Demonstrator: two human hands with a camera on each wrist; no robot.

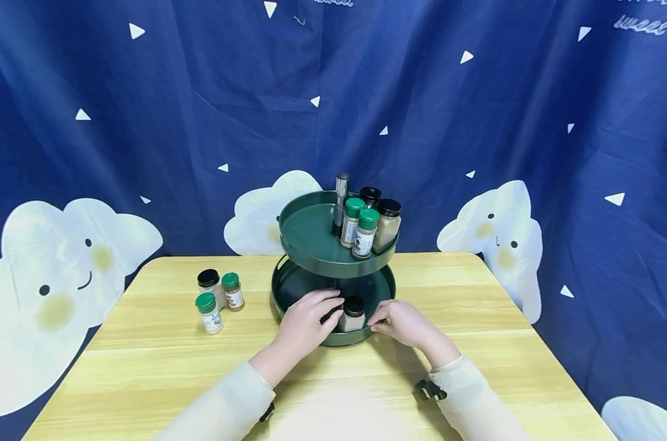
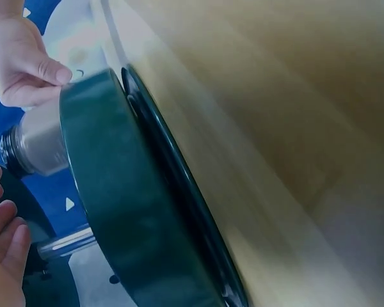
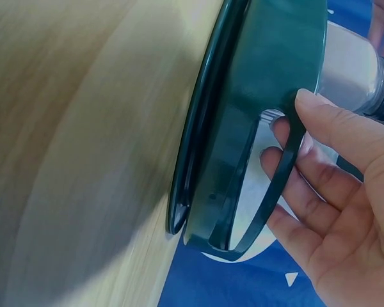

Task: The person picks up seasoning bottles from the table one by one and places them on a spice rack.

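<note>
Left of the two-tier green rack [image 1: 333, 268], three containers stand upright in a close group on the wood-grain counter [image 1: 162, 373]: a green-capped shaker [image 1: 212, 320] with a white label, nearest the person; a black-lidded jar [image 1: 208, 280] behind it; and a green-capped spice bottle [image 1: 234, 298] with reddish contents, closest of the three to the rack.

The left hand [image 1: 305, 320], in a pale sleeve [image 1: 223, 404], reaches over the front left of the rack's lower tray [image 1: 297, 286]. Its fingers are loosely bent and hold nothing, with the thumb apart from them, just beside the black-lidded spice jar [image 1: 352, 320]; whether they touch it I cannot tell. That jar stands upright in the lower tray, at the rack's front, between the two hands, with pale contents.

Above, a metal post [image 1: 340, 202] rises from the rack's upper tray [image 1: 305, 223]. To the right of this post, on the same tray, cluster two green-capped seasoning bottles [image 1: 364, 240], a mostly hidden black-lidded container [image 1: 370, 195] at the back, and a larger black-topped jar [image 1: 387, 229] with tan contents, farthest right.

At the rack's front right, the right hand [image 1: 403, 321] is clamped on the lower tray's slotted handle [image 3: 256, 225], thumb on the rim, fingers through the opening.
</note>
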